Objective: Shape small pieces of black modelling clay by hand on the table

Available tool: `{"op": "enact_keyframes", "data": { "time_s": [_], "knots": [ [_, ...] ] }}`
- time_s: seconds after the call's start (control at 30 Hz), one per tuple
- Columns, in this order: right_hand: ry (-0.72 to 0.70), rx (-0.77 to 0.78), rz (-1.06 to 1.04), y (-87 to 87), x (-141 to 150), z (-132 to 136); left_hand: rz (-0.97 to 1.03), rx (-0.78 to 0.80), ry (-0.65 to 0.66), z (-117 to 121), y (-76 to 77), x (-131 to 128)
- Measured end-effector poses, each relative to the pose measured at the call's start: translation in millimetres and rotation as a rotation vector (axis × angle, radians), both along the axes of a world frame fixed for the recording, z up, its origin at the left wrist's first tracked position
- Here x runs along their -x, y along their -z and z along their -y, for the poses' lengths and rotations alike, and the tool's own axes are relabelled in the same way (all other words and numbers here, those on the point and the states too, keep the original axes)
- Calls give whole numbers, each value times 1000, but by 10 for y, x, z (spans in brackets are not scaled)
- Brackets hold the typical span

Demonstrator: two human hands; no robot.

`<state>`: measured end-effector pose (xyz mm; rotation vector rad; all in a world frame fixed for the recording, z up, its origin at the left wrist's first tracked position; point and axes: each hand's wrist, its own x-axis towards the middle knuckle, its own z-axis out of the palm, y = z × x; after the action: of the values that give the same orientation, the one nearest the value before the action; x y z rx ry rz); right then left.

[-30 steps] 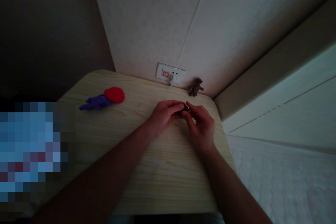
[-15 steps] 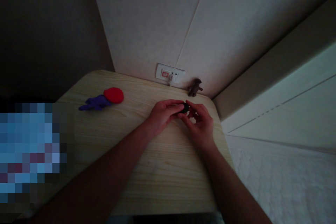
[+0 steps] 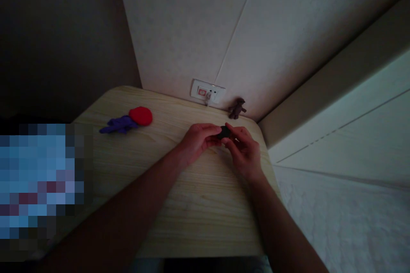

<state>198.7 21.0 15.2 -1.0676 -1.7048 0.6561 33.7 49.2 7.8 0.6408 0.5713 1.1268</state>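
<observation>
Between my two hands is a small, rounded, flattish black piece (image 3: 224, 132) that looks like modelling clay. My left hand (image 3: 199, 140) pinches its left side, thumb on top and fingers beneath. From the right, the thumb and index finger of my right hand (image 3: 246, 150) press on its edge; part of the piece is hidden by the fingers. Both hands are just above the wooden tabletop (image 3: 205, 213). Behind them a small brown figure (image 3: 237, 108) stands against the wall. To the left lie a flat red disc (image 3: 141, 116) and a purple shape (image 3: 119, 124) touching it.
A wall socket (image 3: 207, 92) with a clear plug-like piece sits just above the table's back edge. A pale cabinet or panel (image 3: 346, 128) runs along the right, above a white quilted surface (image 3: 346, 226). A blurred-out bluish patch (image 3: 35, 175) covers the lower left.
My fingers have shifted around the black piece, which has turned slightly and shows more of its face than a second ago. The things on the table have stayed put.
</observation>
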Motion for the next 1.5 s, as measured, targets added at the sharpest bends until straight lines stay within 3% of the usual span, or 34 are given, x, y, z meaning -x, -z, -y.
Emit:
{"op": "enact_keyframes", "data": {
  "time_s": [0.47,0.63,0.8,1.07,1.3,1.5],
  "knots": [
    [72,-19,-1,-14,-4,16,-42,-21,-8,-5,5,15],
    [17,19,-32,-17,8,11,-100,-81,-32,5,13,-30],
    [-21,56,-16,-18,6,5,-145,-144,20,26,-16,-36],
    [59,72,-70,0,26,-5,-229,-114,69,39,2,-19],
    [-85,6,98,-41,15,11,-254,-125,118,50,6,-2],
    [-163,-30,53,-46,8,-3,-264,-156,134,54,-21,-7]
  ]
}}
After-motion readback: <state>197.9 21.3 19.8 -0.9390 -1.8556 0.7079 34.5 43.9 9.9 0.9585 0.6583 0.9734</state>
